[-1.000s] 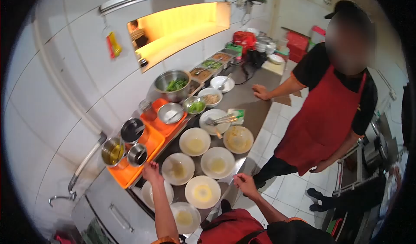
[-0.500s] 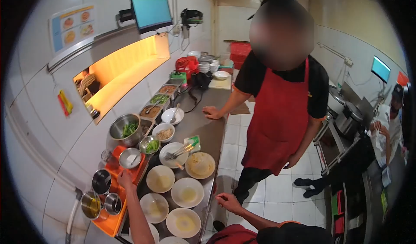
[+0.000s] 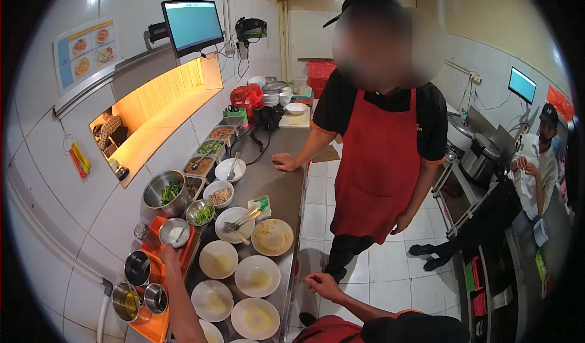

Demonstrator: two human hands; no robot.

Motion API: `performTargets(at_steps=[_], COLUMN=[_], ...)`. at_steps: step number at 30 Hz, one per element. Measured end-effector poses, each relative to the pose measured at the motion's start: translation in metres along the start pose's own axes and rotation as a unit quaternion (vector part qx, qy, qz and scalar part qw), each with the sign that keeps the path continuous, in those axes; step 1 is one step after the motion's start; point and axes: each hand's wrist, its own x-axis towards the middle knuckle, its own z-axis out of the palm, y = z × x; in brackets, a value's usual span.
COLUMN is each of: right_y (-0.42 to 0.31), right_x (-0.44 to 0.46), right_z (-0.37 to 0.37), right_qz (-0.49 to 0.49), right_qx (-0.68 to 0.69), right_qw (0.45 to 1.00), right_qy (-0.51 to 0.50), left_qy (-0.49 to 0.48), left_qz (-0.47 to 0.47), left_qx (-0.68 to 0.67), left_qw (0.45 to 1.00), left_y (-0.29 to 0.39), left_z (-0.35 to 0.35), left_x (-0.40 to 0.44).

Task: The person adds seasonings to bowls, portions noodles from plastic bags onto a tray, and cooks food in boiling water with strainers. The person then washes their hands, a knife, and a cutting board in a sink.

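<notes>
My left hand (image 3: pixel 169 255) at bowl (image 3: pixel 175 232), can't tell grip; right hand (image 3: pixel 324 286) half-curled, empty. Tray (image 3: pixel 153 329) groups 3 pots (image 3: pixel 138 268), likely for reach.

Head-height view — forward and down

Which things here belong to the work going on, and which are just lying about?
Probably in use:
small steel bowl with white contents, at the left hand
round cream bowls with yellowish liquid
steel pot of yellow liquid

Apparently just there:
black-framed wall screen
shiny red bag
red plastic crate
</notes>
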Motion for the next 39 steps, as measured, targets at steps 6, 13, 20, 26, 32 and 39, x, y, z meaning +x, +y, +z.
performTargets(at_steps=[6, 13, 20, 26, 32, 39], right_y=[-0.01, -0.023, -0.142, -0.158, -0.134, -0.139], right_x=[0.0, 0.008, -0.006, -0.003, -0.007, -0.003], right_z=[0.012, 0.036, 0.11, 0.179, 0.192, 0.186], right_qz=[-0.014, -0.131, -0.314, -0.462, -0.432, -0.383], right_qx=[0.003, -0.062, -0.181, -0.385, -0.357, -0.231], right_qw=[1.0, 0.988, 0.929, 0.793, 0.815, 0.882], right_qy=[-0.019, -0.056, -0.079, -0.097, -0.147, -0.147], left_qy=[-0.03, -0.038, 0.003, 0.033, 0.054, 0.074], left_qz=[0.05, 0.054, 0.035, 0.103, 0.042, 0.051], left_qx=[-0.086, -0.146, -0.171, -0.044, -0.147, -0.148], left_qw=[0.995, 0.987, 0.985, 0.993, 0.987, 0.985], left_y=[0.03, 0.029, -0.009, -0.031, -0.034, -0.028], left_z=[0.0, -0.025, -0.036, -0.064, -0.077, -0.081], left_x=[-0.064, -0.222, -0.297, -0.333, -0.342, -0.364])
